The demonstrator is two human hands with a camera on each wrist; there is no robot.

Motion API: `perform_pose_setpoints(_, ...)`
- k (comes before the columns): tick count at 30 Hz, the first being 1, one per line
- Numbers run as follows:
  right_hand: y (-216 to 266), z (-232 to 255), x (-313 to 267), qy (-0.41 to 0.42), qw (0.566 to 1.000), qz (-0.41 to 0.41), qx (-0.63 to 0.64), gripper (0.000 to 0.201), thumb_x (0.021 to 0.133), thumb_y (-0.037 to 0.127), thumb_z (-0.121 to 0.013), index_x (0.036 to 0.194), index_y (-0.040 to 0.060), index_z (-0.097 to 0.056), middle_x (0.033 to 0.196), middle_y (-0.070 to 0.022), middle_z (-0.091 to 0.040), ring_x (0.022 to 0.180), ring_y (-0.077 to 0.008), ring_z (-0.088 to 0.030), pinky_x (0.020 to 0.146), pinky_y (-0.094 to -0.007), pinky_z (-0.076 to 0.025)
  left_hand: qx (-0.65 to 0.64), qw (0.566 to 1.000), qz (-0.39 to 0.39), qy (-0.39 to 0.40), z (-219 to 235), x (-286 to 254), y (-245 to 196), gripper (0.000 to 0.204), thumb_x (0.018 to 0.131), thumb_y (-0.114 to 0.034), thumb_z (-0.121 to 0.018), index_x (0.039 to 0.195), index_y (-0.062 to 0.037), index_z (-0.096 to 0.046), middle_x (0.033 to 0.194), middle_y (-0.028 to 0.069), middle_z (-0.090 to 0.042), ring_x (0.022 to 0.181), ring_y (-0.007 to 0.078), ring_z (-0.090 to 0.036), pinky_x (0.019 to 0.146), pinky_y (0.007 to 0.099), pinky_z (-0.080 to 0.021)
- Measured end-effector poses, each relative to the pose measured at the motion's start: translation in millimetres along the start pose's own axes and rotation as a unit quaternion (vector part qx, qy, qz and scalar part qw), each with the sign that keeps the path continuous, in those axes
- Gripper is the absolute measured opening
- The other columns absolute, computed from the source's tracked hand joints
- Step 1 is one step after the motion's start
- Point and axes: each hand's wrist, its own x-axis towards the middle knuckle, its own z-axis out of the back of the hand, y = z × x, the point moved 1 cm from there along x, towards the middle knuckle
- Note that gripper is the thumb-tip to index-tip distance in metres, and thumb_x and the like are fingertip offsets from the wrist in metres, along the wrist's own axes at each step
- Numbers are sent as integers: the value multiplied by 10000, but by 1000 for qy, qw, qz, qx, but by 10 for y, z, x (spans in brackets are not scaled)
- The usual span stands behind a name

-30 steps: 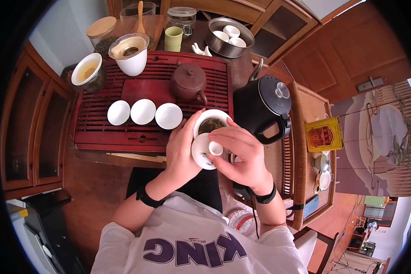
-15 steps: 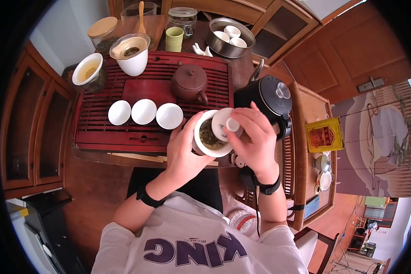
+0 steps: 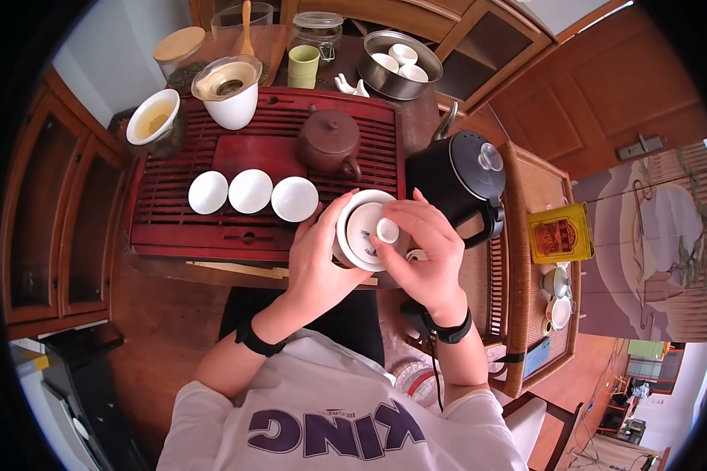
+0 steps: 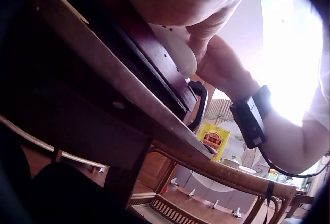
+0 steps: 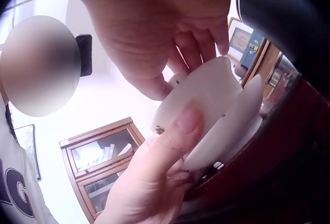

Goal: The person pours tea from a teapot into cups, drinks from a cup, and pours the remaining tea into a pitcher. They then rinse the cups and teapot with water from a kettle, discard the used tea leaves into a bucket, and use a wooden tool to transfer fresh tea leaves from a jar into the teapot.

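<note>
At the frame's centre, the left hand (image 3: 316, 245) curls around the white bowl (image 3: 343, 233). The right hand (image 3: 430, 245) pinches the knob (image 3: 387, 230) of the lid (image 3: 360, 225), which sits within the bowl's rim.

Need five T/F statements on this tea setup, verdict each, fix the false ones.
1. The right grip pinches the knob of the lid. True.
2. The left grip is idle. False: it holds the bowl.
3. Three white cups stand in a row on the tray. True.
4. The teapot stands off the tray. False: it stands on it.
5. The kettle is black. True.
</note>
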Motion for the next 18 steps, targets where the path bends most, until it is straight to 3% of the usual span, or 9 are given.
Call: perform_pose_setpoints(18,-108,31,41,-8,997,42,-62,347,691,78,-837,1011,25,-714,1047,-113,-714,990,-290,-698,1045,-540,-488,4,1000,-9,1,-7,16,-7,927,630,-91,-932,1421,-11,-454,1371,162,-600,1228,303,-603,1028,402,-499)
